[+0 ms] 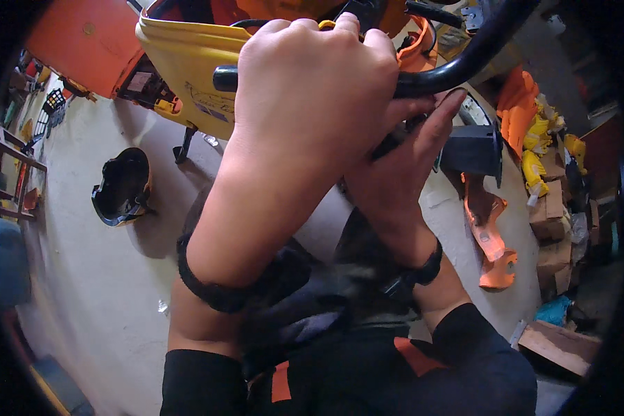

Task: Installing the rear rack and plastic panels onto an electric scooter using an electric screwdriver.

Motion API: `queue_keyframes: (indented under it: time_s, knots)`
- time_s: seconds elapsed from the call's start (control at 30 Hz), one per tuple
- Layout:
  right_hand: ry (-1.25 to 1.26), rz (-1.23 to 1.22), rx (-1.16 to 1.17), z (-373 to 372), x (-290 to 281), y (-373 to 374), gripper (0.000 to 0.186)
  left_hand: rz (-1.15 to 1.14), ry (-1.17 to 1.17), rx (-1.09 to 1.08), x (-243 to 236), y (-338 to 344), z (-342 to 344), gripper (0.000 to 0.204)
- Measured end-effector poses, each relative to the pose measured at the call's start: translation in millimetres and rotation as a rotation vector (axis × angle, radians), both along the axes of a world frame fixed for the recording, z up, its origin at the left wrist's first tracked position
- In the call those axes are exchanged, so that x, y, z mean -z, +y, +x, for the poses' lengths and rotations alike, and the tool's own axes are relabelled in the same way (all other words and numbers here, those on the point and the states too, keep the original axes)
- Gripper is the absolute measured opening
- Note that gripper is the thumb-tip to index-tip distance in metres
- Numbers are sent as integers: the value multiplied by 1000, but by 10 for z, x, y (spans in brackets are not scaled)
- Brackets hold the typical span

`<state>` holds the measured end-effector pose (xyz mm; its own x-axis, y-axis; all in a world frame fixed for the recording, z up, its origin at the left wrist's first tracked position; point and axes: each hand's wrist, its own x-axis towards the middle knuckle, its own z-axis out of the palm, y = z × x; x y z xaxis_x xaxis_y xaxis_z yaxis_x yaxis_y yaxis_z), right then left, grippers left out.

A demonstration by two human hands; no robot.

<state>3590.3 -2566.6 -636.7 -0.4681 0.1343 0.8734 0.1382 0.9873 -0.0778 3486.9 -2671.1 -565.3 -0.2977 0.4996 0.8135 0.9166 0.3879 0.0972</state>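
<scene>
My left hand is closed around a thick black bent tube, like a handlebar. The tube's blunt end pokes out to the left of my fist, and its other side curves up to the right. Just below and right of that fist is my right hand, one digit stretched up toward the tube. Its other fingers are hidden behind my left wrist, and a dark part beside its palm is too covered to name. Behind my left hand stands a yellow shell with dark drawn marks on its side.
A yellow-and-black upturned shell lies on the floor at left. An orange panel stands far left. Toward the right are a black box-shaped part, orange curved pieces, yellow parts and cardboard boxes.
</scene>
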Motion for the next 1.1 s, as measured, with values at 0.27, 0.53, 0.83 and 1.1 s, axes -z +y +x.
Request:
queue_keyframes:
  time_s: [0.27, 0.53, 0.83, 1.1]
  knots:
    - [-73, -97, 59, 78, -24, 101, 85, 27, -65, 9, -29, 8, -9, 48]
    - [-11, -188, 80, 307, 7, 116, 67, 12, -31, -34, -27, 22, 9, 49]
    - [-50, -164, 106, 369, -122, 222, 63, 15, 6, -20, -14, 24, -12, 49]
    - [49, -181, 59, 336, -7, 309, 59, -19, 21, -21, -41, 8, -7, 45]
